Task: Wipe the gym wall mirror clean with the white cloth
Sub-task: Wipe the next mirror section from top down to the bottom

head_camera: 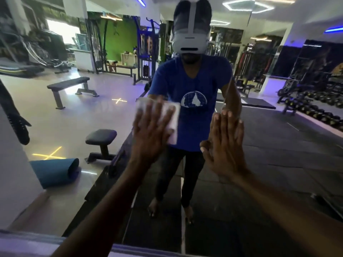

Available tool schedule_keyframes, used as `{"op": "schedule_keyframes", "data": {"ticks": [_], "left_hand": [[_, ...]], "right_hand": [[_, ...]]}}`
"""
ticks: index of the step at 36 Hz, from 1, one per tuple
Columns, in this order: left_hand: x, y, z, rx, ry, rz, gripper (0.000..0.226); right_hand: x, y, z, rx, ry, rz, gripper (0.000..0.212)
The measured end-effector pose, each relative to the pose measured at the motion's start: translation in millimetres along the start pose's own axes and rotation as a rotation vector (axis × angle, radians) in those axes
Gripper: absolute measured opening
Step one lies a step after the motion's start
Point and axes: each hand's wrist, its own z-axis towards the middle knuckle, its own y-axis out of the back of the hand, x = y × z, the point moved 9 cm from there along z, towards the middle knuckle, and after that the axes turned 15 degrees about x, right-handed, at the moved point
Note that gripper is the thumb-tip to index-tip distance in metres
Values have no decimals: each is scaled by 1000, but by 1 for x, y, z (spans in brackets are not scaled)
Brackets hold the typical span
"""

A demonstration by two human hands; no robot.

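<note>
Mirror glass [278, 145] fills nearly the whole head view, and both hands are flat against it. The left hand [150, 134] has its fingers straight and spread, pressing the white cloth [173, 117] onto the glass; the cloth shows above and to the right of the fingers, a folded pad whose right edge sticks out past the hand. The right hand [225, 143] lies just to the right of the cloth, apart from it, palm on the bare glass, fingers straight and close together, holding nothing. Its fingertips meet their own reflection on the surface.

Reflected behind the hands stands a person in a blue shirt [193, 84] with a white globe print, dark trousers and bare feet. The cloth sits at the height of the reflected chest. Reflected to the left are a flat bench [71, 84], a small padded stool [101, 137] and a rolled blue mat [55, 171] on the pale floor. To the right a rack of dumbbells [315, 108] runs along dark rubber flooring. A pale ledge [27, 243] runs along the mirror's lower edge.
</note>
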Motion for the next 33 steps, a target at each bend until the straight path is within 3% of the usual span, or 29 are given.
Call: {"op": "schedule_keyframes", "data": {"ticks": [3, 5, 6, 7, 9, 11, 12, 14, 17, 18, 19, 22, 24, 26, 30, 31, 33], "left_hand": [[86, 38, 11, -194, 551, -96, 69], [80, 46, 13, -270, 810, -207, 75], [56, 41, 21, -238, 794, -201, 77], [24, 32, 31, -163, 671, -160, 76], [-39, 15, 46, -22, 244, -53, 77], [-43, 15, 49, 9, -54, 53, 74], [-27, 22, 51, -17, -95, 99, 72], [23, 45, 55, -126, 59, 91, 69], [67, 65, 39, -329, 649, -125, 71], [50, 61, 38, -330, 727, -157, 71], [22, 51, 44, -264, 675, -158, 70], [-75, 15, 62, -7, 28, 7, 73], [-69, 20, 66, -4, -189, 124, 70], [-26, 46, 78, -118, -74, 161, 67], [44, 80, 68, -359, 652, -126, 69], [29, 76, 68, -340, 700, -163, 69], [-26, 56, 86, -182, 486, -142, 72]], "right_hand": [[-11, 16, 12, -51, 12, -21, 96], [-19, 25, 18, -71, -7, -13, 95], [-23, 27, 21, -76, -16, -8, 95], [-27, 29, 22, -74, -24, -7, 96], [-32, 28, 20, -59, -35, -13, 97], [-38, 23, 13, -47, -42, -10, 98], [-40, 19, 9, -46, -42, -9, 98], [-44, 14, 3, -28, -42, -6, 99], [-44, 14, 2, -24, -35, -3, 99], [-43, 15, 3, -30, -34, -5, 99], [-42, 15, 3, -35, -36, -7, 99], [-40, 14, 1, -36, -48, -11, 100], [-41, 14, 0, -33, -39, -29, 99], [-43, 13, -1, -23, -23, -50, 98], [-47, 10, -5, 12, 7, -19, 96], [-47, 10, -6, 9, 13, -12, 96], [-49, 10, -6, -7, 21, -11, 96]]}}
